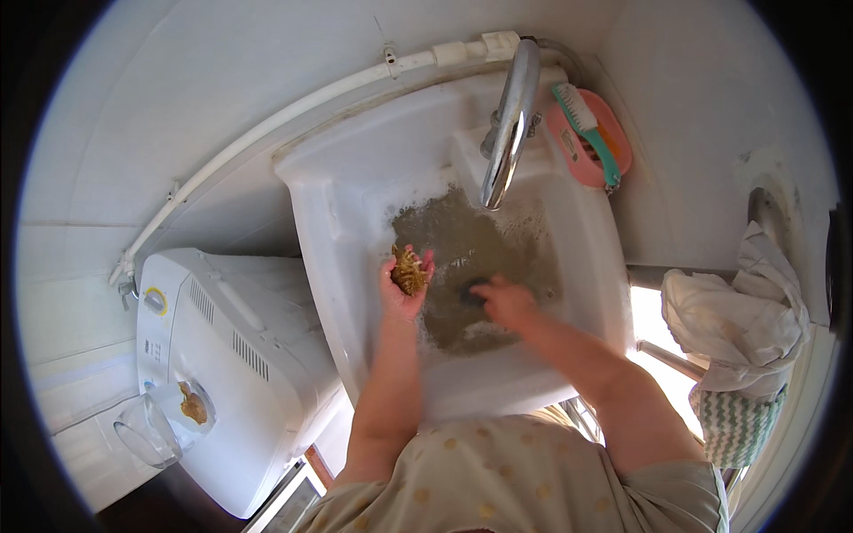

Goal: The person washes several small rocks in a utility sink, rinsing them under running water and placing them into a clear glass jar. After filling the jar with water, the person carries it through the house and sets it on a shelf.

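My left hand [405,296] is cupped around a yellow-brown, ridged object [408,272], its kind unclear, above the left side of the sink water. Murky, greyish-brown water [453,233] with some foam lies in the white ceramic sink [360,193]. Blurred by motion, my right hand [508,301] is low over the water on the right. Its fingertips meet a small dark object [474,292] at the water; whether they grip it is not clear. Above the water hangs the chrome faucet [512,126].
A pink soap dish [578,174] with a green-handled brush [586,126] sits at the sink's back right corner. On the left, a glass jar [148,432] with a brown object [193,404] by it rests on a white washing machine [220,426]. White cloth [733,320] hangs at right.
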{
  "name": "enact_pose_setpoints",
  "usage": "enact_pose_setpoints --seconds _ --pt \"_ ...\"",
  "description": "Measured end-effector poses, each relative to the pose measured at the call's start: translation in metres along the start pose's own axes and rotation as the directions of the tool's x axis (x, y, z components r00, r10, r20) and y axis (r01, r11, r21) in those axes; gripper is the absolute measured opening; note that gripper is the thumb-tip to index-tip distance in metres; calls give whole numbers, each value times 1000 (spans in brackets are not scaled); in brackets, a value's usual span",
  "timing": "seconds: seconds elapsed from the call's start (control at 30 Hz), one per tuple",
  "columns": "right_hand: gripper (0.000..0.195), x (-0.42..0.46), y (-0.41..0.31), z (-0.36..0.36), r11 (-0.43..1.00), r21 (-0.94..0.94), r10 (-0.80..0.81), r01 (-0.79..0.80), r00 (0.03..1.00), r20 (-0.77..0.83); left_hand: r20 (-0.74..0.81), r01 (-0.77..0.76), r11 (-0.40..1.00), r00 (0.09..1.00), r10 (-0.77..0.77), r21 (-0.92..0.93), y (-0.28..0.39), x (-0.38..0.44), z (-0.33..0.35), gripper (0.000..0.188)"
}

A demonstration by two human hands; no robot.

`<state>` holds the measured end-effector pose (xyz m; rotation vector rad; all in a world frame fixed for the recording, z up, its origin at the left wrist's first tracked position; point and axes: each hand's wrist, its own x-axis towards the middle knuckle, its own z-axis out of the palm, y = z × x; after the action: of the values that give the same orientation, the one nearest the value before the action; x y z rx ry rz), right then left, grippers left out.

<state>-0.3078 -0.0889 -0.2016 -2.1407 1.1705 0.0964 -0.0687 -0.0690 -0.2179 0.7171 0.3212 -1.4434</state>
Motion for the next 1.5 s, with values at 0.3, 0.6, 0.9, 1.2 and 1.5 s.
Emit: enact_pose_setpoints --seconds 0.3,0.6,0.9,1.2,1.5 --pt "45 45 13 22 568 758 353 -319 927 125 -61 13 929 998 10 369 -9 0 -8 33" --pt "37 22 -36 -38 990 47 134 -132 990 -34 -107 -87 875 982 156 476 -14 -3 24 33" --pt "39 10 -57 -36 998 63 21 -14 993 -116 -184 -50 778 960 209 626 -32 3 26 28" --pt "35 -32 -56 -119 914 382 31 139 913 -408 264 -190 808 963 43 558 33 -72 89 41" --pt "31 -38 -52 -114 904 424 149 -58 971 -186 361 -367 -93 930 -71 926 19 -87 54 51"
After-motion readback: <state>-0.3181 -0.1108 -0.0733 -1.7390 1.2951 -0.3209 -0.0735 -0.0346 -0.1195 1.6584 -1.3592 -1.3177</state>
